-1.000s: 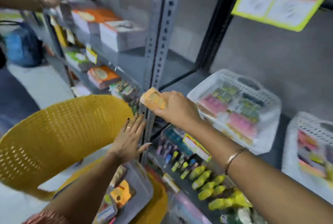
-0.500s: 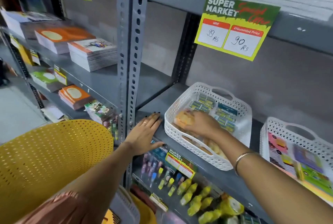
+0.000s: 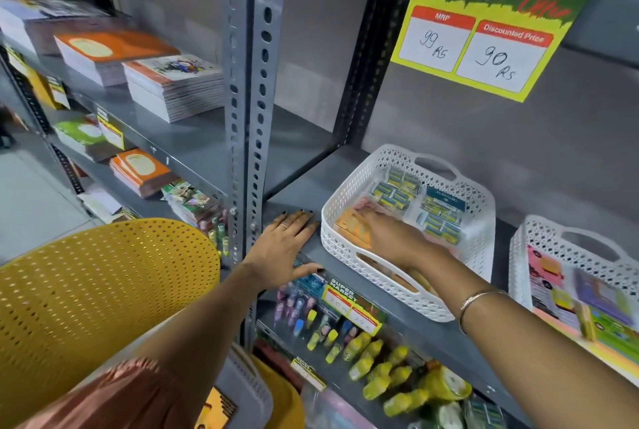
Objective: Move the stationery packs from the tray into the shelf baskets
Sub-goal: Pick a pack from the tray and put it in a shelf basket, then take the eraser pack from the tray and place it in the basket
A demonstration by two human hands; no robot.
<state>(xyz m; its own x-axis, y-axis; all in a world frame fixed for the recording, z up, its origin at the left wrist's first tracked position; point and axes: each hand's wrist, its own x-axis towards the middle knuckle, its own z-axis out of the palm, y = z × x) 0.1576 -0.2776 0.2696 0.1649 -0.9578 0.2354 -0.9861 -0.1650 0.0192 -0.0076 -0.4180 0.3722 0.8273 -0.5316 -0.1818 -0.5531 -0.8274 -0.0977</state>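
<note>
On the grey shelf [image 3: 301,200] stands a white lattice basket [image 3: 349,256]. My right hand [image 3: 390,238] reaches into it, fingers closed on an orange stationery pack [image 3: 347,226] lying low at the basket's left side. Blue-and-yellow packs [image 3: 439,218] fill the far side of the basket. My left hand [image 3: 283,249] rests flat on the shelf's front edge, fingers spread, holding nothing. The grey tray [image 3: 245,390] shows at the bottom edge with an orange pack [image 3: 216,408] in it, mostly hidden by my left arm.
A second white basket [image 3: 546,238] with colourful packs stands to the right. A perforated steel upright [image 3: 256,117] rises left of my hands. A yellow chair back [image 3: 96,290] is at lower left. Notebook stacks [image 3: 173,86] fill the left shelves, highlighters [image 3: 373,359] the shelf below.
My right hand carried the orange pack from mid-air into the basket and has lowered it to the basket's left side. My left hand moved from the upright onto the shelf edge.
</note>
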